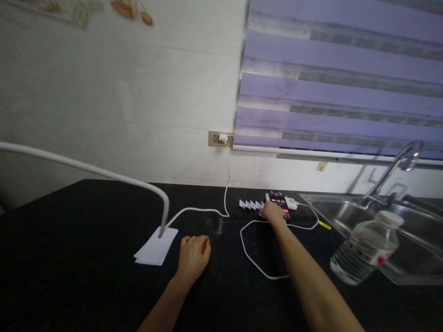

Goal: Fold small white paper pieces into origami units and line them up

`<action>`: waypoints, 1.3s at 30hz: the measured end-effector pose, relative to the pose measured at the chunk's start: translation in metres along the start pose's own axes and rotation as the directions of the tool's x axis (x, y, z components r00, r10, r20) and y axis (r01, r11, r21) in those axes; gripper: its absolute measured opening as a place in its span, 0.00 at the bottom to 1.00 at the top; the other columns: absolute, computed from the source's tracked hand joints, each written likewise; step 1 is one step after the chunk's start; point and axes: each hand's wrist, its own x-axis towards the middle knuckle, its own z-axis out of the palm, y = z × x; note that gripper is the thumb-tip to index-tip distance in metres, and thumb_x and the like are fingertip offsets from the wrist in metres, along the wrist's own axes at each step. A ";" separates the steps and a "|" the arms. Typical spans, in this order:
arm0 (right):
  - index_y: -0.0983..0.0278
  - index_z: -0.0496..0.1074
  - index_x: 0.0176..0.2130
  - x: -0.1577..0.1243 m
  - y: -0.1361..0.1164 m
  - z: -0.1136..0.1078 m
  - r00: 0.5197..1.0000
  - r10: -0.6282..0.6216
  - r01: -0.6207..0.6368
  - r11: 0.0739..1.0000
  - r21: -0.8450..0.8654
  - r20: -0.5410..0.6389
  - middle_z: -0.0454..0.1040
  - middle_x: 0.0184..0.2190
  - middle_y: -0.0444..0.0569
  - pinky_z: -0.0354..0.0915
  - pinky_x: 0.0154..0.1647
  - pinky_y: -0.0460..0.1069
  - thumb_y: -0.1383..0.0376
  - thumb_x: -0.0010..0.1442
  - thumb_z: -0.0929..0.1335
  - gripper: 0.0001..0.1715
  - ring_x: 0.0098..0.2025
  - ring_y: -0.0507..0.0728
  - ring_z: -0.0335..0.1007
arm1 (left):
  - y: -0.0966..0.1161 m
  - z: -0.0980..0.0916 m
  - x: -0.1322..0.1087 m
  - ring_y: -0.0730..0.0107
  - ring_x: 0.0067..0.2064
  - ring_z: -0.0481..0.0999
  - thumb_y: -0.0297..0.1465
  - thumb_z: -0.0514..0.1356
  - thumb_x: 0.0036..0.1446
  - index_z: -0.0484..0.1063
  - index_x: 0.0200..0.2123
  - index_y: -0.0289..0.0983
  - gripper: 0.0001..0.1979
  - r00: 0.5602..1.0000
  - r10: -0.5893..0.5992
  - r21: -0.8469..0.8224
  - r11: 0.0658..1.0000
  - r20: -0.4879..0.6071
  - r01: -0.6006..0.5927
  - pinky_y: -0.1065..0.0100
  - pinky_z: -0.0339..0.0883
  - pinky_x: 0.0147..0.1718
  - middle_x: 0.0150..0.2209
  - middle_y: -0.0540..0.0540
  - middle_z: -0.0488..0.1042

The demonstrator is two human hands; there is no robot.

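Note:
My right hand [272, 212] reaches far across the black counter [79, 258] and rests on the near end of a phone [278, 201] whose screen shows a running timer. Its fingers are curled over the phone's lower edge, beside a row of small folded white paper pieces [249, 204]. Nearer to me, my left hand [193, 254] lies on the counter in a loose fist with nothing visible in it. It sits just right of a small stack of white paper [155, 249].
A white cable [226, 184] runs from a wall socket [220, 138] down over the counter to a charger block [291, 203] by the phone. A white lamp arm [104, 175] stands on the paper. A plastic water bottle [367, 246] and steel sink [332, 210] with faucet [394, 170] are at right.

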 end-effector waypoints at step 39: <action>0.63 0.73 0.30 -0.144 -0.080 0.009 0.844 -0.527 0.536 0.830 0.151 -0.100 0.73 0.31 0.50 0.58 0.32 0.46 0.61 0.54 0.60 0.14 0.34 0.56 0.68 | -0.002 -0.005 0.000 0.64 0.38 0.69 0.30 0.48 0.53 0.70 0.34 0.38 0.12 0.995 0.010 0.060 0.998 -0.104 -0.004 0.63 0.54 0.40 0.34 0.46 0.72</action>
